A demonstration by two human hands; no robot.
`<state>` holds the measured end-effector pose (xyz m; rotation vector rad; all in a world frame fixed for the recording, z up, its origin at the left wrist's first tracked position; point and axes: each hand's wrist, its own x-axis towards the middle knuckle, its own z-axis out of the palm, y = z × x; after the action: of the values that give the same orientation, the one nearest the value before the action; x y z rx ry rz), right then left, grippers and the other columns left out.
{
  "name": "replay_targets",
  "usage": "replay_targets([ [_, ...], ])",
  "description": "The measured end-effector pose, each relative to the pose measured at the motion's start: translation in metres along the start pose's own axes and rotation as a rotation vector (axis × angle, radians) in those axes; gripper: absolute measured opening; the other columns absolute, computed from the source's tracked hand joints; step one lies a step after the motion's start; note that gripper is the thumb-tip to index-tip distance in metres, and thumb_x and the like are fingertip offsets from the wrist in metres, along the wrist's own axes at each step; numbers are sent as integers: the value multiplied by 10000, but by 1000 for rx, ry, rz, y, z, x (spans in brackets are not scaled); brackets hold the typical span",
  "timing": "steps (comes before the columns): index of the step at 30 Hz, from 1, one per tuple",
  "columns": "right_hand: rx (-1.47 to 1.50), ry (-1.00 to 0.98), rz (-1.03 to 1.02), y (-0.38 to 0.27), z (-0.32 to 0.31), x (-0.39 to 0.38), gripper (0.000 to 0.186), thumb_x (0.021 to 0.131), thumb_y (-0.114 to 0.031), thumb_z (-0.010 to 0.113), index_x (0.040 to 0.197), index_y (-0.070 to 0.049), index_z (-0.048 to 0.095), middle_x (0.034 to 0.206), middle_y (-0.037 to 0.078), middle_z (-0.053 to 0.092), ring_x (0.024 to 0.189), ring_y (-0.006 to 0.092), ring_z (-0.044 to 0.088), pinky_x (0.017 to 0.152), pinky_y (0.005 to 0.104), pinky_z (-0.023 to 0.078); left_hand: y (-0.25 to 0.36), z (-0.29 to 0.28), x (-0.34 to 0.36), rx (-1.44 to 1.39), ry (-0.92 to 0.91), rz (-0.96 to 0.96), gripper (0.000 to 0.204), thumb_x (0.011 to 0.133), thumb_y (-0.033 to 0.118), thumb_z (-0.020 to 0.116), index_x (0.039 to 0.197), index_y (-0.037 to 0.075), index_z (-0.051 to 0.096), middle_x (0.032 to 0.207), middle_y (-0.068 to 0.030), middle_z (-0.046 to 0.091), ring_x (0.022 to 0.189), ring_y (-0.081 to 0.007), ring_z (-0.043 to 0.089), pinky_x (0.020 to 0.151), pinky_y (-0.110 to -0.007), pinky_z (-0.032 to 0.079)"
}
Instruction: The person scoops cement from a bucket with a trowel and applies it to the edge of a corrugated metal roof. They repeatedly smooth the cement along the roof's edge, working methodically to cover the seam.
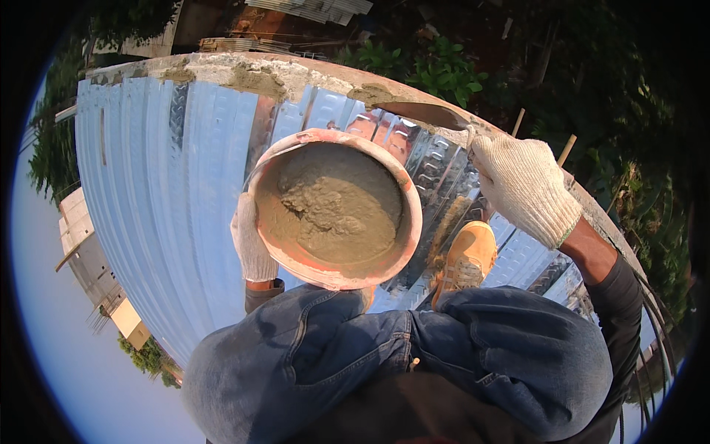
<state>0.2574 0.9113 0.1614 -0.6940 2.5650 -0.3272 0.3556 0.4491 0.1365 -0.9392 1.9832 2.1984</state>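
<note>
My left hand (251, 238), in a cream knitted glove, grips the side of a round pinkish bucket (410, 211) with a thin handle, full of wet grey mortar (333, 203), held above the metal sheets. My gloved right hand (523, 185) is closed on a trowel (425, 113), its long blade lying along the mortar-streaked concrete edge (214, 66) just beyond the bucket. A patch of fresh mortar (367, 94) sits on that edge at the blade's tip.
Shiny ribbed metal sheets (148, 207) lie under my tan boots (467, 259), curving in the lens. Past the edge are a drop with leafy plants (444, 70), corrugated scraps and two wooden stakes (566, 150). Unfinished buildings (89, 244) stand at left. Dark cables hang at lower right.
</note>
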Motion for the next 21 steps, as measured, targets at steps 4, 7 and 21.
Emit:
replay_targets([
  [4,-74,77,44,1,-2,42,308,942,-51,784,1247,-17,765,944,207,790,808,346,831,701,473,676,-5,-13,3,215,-13,78,421,1208,328,670,1435,-12,767,1335,-67,799,1161,-153,742,1003,-372,642],
  [7,-135,166,-47,19,20,87,319,954,-79,804,1258,4,757,953,205,784,826,341,834,694,458,670,-3,1,4,31,-39,19,421,1210,325,665,1437,-16,765,1339,-69,798,1162,-155,742,1003,-376,644],
  [21,-170,38,-124,7,50,17,627,907,-84,811,1494,64,648,1065,194,812,914,339,840,732,460,670,-5,-10,4,179,-55,43,469,1242,317,569,1531,-22,716,1465,-95,761,1269,-199,729,1091,-393,613],
])
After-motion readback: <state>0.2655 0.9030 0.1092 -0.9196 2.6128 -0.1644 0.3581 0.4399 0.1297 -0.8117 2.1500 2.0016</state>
